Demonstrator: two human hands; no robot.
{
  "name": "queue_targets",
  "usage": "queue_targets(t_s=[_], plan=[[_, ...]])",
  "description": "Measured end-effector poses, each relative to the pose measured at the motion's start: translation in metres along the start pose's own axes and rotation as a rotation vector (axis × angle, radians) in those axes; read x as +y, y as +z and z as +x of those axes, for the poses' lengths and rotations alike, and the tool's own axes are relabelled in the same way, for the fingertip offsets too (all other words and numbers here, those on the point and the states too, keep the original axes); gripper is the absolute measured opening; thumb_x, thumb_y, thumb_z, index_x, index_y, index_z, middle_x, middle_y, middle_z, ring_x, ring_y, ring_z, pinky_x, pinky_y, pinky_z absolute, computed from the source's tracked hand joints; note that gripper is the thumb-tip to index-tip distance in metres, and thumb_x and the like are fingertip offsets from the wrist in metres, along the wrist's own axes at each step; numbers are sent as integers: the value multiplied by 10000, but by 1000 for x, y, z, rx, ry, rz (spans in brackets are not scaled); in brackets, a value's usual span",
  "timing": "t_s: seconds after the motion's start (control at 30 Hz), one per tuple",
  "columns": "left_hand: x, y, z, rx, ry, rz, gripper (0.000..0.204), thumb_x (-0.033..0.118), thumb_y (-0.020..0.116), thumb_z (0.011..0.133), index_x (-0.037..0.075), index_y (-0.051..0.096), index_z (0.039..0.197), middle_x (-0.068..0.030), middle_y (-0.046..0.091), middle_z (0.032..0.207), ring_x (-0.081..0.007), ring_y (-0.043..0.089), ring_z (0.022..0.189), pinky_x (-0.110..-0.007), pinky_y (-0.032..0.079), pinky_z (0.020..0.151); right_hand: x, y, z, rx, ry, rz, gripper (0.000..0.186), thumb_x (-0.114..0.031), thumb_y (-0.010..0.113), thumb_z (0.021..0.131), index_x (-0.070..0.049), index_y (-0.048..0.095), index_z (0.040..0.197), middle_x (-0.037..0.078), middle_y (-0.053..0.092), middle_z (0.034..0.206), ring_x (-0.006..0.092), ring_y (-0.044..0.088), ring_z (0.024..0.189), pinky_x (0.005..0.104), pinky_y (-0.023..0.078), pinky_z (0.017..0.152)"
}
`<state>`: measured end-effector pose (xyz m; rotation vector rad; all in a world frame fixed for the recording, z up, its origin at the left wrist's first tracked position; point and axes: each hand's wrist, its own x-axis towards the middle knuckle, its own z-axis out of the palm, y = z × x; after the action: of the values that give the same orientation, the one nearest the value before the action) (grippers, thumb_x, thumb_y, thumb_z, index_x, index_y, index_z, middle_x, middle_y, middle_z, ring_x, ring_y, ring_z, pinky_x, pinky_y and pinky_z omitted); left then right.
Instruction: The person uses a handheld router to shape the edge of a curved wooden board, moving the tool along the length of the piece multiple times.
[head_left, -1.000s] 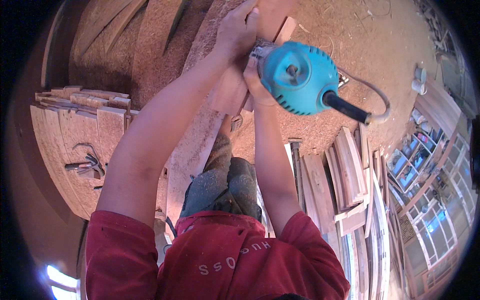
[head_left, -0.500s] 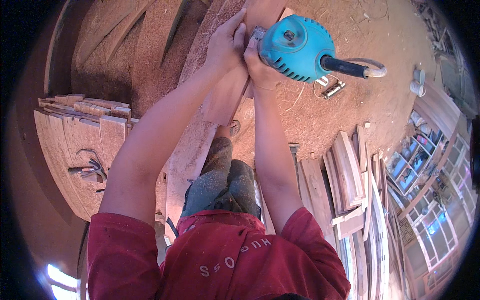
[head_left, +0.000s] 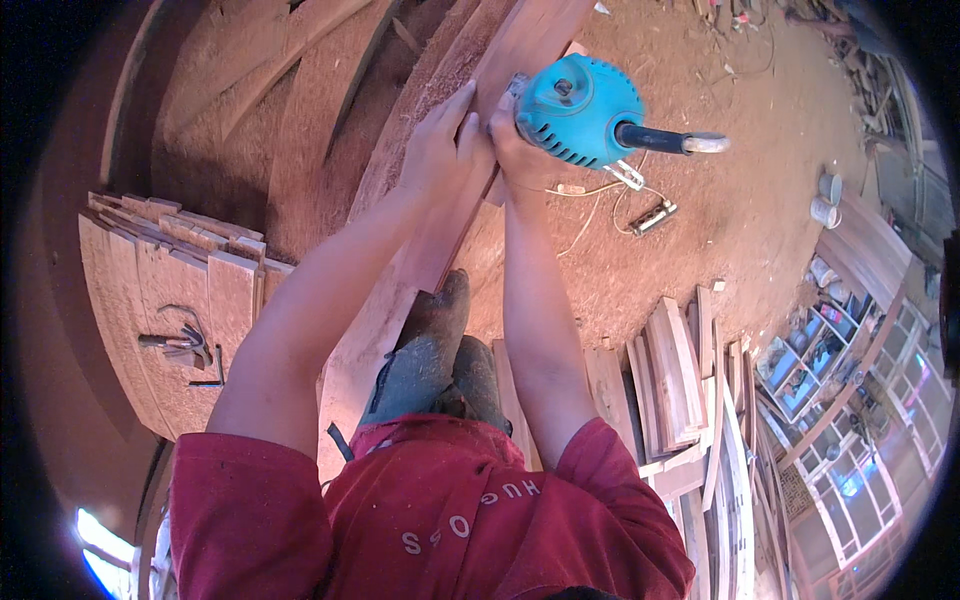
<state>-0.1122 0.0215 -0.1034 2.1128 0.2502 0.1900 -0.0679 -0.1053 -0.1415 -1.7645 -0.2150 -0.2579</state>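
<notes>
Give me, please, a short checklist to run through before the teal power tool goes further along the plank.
1. Right hand on the teal tool: ok, it holds the tool's near side.
2. Left hand steadying the plank: ok, it lies flat on the wood, right beside the tool.
3. Left fingers apart from the cutter: cannot tell, the underside of the tool is hidden.
4. Cord off the plank: ok, the light cord lies on the sawdust floor to the right.
5. Knee bracing the plank: ok, it rests on the near end.
6. Loose metal part out of the path: ok, it lies on the floor.
</notes>
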Motion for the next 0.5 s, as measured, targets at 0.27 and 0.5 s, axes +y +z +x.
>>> queue_targets(t_s=[0.27, 0.5], plan=[[1, -1, 2, -11, 40, 47, 438, 155, 548, 1015, -8, 565, 1422, -241, 610, 1396, -397, 586, 1294, -448, 456, 1110, -21, 6, 52, 363, -188, -164, 432, -93, 848, 751, 4, 633, 1112, 94, 727, 1011, 220, 700, 896, 351, 573, 837], [2, -1, 4, -17, 67, 50, 435, 148, 544, 1016, -41, 558, 1407, -263, 607, 1388, -425, 586, 1287, -452, 458, 1108, -15, 2, 98, 405, -341, -219, 490, -196, 888, 734, 13, 645, 1105, 94, 730, 962, 224, 704, 869, 347, 571, 837]])
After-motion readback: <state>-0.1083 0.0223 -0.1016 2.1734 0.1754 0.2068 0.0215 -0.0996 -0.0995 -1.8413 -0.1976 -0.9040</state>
